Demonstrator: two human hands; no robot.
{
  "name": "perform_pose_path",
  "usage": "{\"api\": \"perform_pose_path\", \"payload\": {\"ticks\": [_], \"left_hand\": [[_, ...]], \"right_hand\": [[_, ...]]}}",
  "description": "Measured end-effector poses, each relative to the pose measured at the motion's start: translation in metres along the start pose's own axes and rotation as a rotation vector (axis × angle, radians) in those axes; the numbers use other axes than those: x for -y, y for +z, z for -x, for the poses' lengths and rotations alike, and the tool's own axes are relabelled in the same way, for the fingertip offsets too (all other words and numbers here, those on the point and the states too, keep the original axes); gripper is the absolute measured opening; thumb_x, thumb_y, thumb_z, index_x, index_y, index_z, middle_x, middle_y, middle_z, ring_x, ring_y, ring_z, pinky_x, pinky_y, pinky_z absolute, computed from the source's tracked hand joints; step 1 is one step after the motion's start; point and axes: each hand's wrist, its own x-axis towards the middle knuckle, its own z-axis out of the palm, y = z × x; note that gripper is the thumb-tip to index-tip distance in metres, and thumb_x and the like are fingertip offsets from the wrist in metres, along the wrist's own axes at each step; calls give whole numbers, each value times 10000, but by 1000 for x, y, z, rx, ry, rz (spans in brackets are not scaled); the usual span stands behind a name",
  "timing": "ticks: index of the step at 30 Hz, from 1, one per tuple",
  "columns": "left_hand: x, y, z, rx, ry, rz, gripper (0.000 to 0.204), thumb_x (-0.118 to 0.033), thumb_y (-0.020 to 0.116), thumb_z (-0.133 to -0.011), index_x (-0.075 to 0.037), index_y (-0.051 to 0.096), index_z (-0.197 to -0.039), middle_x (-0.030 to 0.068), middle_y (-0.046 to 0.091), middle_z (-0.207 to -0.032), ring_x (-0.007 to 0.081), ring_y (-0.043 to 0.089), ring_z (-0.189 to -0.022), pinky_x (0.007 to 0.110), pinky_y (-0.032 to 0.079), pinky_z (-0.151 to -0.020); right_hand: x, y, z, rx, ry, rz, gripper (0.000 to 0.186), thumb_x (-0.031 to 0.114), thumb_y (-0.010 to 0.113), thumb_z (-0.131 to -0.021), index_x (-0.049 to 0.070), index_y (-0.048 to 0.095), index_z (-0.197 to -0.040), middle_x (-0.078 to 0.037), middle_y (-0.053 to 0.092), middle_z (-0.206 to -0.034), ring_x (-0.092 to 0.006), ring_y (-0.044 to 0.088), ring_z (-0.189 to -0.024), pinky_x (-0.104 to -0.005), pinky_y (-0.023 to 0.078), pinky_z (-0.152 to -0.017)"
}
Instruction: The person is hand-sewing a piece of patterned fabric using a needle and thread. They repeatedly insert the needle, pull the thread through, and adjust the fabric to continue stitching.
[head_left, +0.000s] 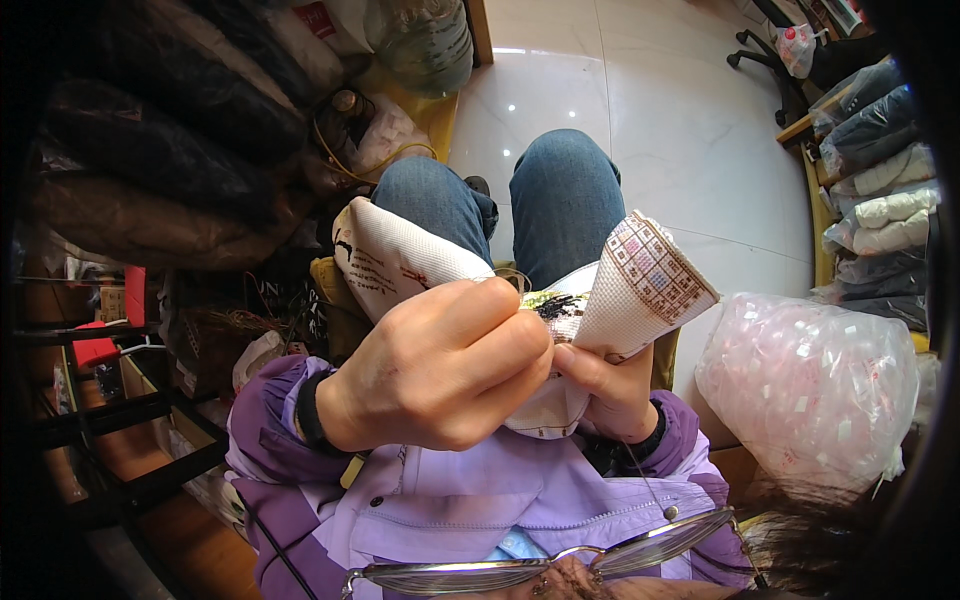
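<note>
White cross-stitch cloth [415, 245] lies bunched across my lap, with dark printed marks on its left part. A folded-up corner carries a printed colour chart [650, 262]. Dark and green stitching [558, 306] shows between my hands. My right hand [610, 390] grips the cloth, its thumb on top near the stitching and its fingers underneath. Over the cloth's middle, my left hand [440, 365] is closed, fingers curled and pressed together; what they pinch is hidden. Thin loops of thread [515, 277] stand out just beyond its knuckles.
Beneath the cloth are my knees in blue jeans [565, 190]. Bagged dark garments [170, 140] and a large clear bottle [420, 45] crowd the far left. A big bag of pinkish items [810, 385] stands on the right, below shelves of wrapped clothes [885, 205]. Pale floor tiles [690, 120] stretch ahead.
</note>
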Motion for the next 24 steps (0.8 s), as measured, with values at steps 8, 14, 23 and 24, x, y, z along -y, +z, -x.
{"api": "perform_pose_path", "payload": {"ticks": [8, 14, 23, 24], "left_hand": [[-9, 2, -10, 61, 64, -37, 261, -64, 695, -561, 42, 673, -798, 49, 544, -828, 175, 553, -682, 275, 474, -539], [-8, 1, -12, 73, 44, -45, 294, -45, 687, -560, 42, 672, -840, 59, 528, -823, 187, 554, -683, 294, 471, -541], [18, 5, -8, 43, -326, 349, 243, 89, 678, -700, -10, 692, -922, 93, 534, -849, 237, 581, -724, 312, 476, -603], [20, 7, -8, 41, -341, 392, 241, 98, 676, -720, -12, 691, -934, 94, 537, -854, 238, 583, -727, 309, 476, -607]], "right_hand": [[0, -1, 1, 3, -32, 52, 328, -31, 783, -780, -25, 651, -1080, -69, 694, -1007, -126, 669, -866, -263, 548, -751], [1, 0, 1, -3, -74, 57, 328, -32, 777, -788, -26, 650, -1090, -71, 696, -1023, -128, 671, -882, -268, 551, -769], [-2, -1, -3, 40, -61, 41, 369, -31, 774, -796, -30, 631, -1137, -86, 694, -1055, -150, 683, -923, -293, 570, -815], [-1, -1, -3, 37, -60, 46, 370, -31, 775, -797, -30, 630, -1137, -86, 693, -1054, -150, 682, -923, -293, 570, -815]]}}
